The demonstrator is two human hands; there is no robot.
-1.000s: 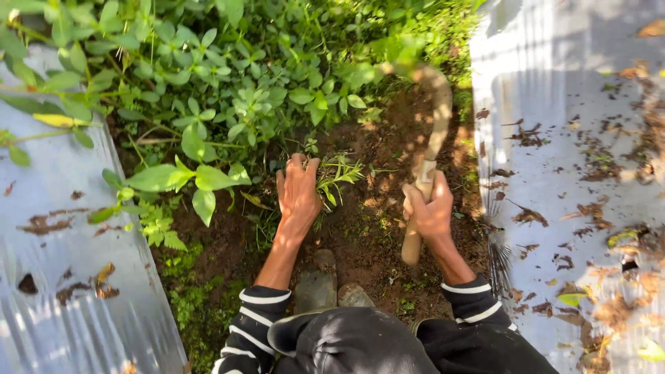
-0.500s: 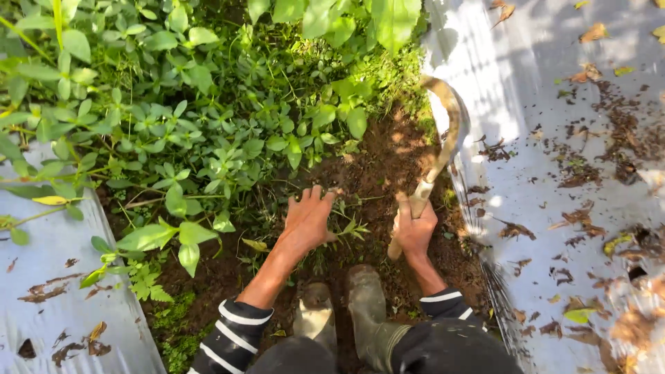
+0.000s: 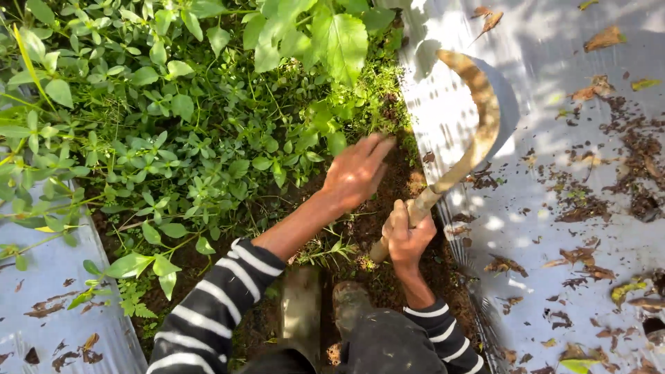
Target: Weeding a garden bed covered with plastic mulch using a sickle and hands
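One camera sits on the person's head. It looks straight down, close to the arms, the green weeds (image 3: 173, 138) and the dirt (image 3: 388, 201).

Left hand (image 3: 357, 173): being lifted off the bare soil (image 3: 388, 208) and stretched forward toward the weeds (image 3: 208, 138), fingers blurred. Sickle (image 3: 471, 131): being raised higher by the right hand (image 3: 407, 232), its curved blade now being carried over the silver sheeting (image 3: 589, 173). Boots (image 3: 325, 312): being brought into view below.
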